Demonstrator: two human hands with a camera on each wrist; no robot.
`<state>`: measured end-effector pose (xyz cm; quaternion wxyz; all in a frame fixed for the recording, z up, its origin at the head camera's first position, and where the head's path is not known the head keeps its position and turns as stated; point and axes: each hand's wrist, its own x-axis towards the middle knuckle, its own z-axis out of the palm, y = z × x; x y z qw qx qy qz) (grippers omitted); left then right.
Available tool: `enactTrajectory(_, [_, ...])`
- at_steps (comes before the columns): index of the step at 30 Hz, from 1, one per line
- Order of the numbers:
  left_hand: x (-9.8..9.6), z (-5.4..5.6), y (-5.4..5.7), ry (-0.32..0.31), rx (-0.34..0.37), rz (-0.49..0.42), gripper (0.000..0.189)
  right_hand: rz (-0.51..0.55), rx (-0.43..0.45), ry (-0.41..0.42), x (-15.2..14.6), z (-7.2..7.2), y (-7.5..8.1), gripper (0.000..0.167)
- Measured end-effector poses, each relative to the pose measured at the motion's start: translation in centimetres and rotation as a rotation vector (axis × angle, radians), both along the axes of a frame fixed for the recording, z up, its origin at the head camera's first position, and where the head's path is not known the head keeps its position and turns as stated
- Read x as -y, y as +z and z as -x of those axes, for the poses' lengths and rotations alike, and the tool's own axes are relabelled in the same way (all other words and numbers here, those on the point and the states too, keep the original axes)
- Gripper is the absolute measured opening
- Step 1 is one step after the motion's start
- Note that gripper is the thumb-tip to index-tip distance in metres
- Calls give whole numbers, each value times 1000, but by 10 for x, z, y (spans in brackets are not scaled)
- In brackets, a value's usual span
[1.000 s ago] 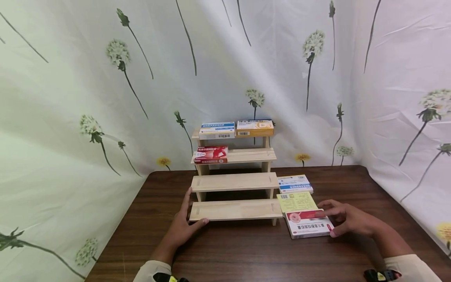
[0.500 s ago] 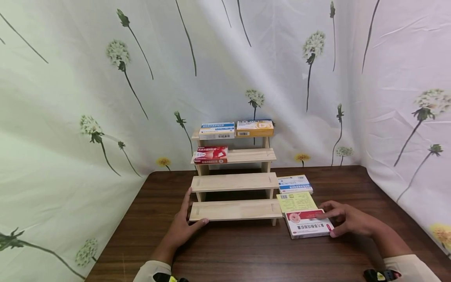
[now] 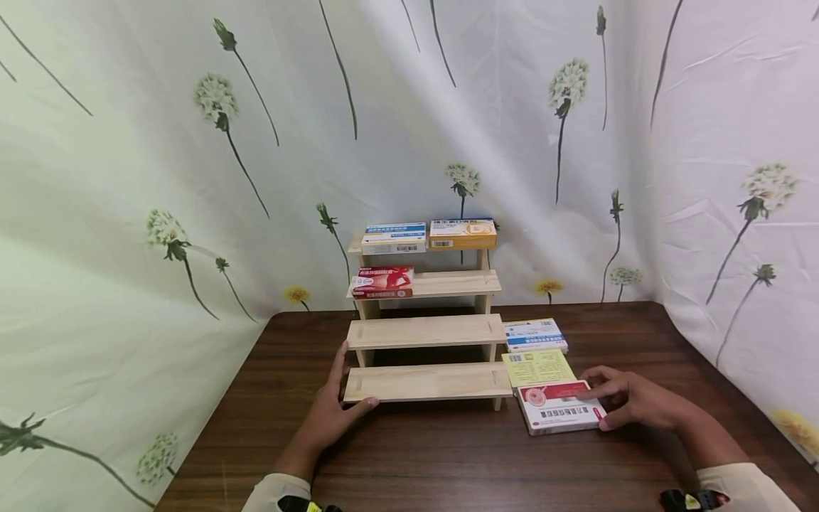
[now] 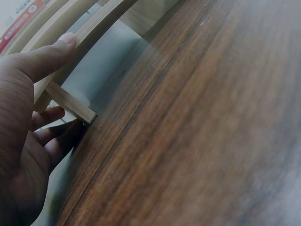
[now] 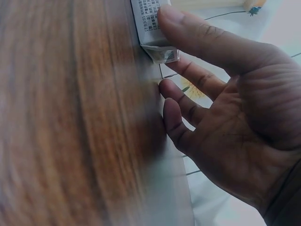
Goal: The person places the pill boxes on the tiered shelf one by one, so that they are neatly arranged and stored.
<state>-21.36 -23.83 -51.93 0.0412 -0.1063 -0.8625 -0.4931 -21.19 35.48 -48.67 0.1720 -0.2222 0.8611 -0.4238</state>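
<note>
A light wooden stepped rack (image 3: 429, 382) stands mid-table. My left hand (image 3: 329, 412) holds its lower left corner, the thumb on the bottom step's front edge and the fingers around the left side; in the left wrist view the other fingers curl beside the rack's leg (image 4: 73, 104). To the right, a white and red medicine box (image 3: 559, 416) lies flat on the table. My right hand (image 3: 640, 402) pinches its right end, thumb at the front corner and index finger over the top. The right wrist view shows the thumb against the box's side (image 5: 149, 21).
Behind the held box lie a yellow-green box (image 3: 540, 366) and a white and blue box (image 3: 536, 334). A blue and white box (image 3: 393, 238) and an orange box (image 3: 463, 233) sit on the top step, a red box (image 3: 382, 282) one step below. A flowered curtain (image 3: 409, 142) surrounds the table (image 3: 409, 462).
Both hands, the rack and the boxes hold nearly still. The right side of the curtain has shifted to the left.
</note>
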Motion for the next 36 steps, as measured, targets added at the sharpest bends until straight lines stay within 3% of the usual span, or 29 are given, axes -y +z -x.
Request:
enactTrajectory(10, [0, 1, -1, 5, 5, 7, 122, 3, -2, 6, -6, 3, -5, 47])
enactTrajectory(21, [0, 2, -1, 18, 2, 24, 123, 3, -48, 3, -9, 0, 0, 42])
enactTrajectory(36, [1, 1, -1, 10, 0, 23, 123, 84, -105, 6, -13, -2, -2, 36])
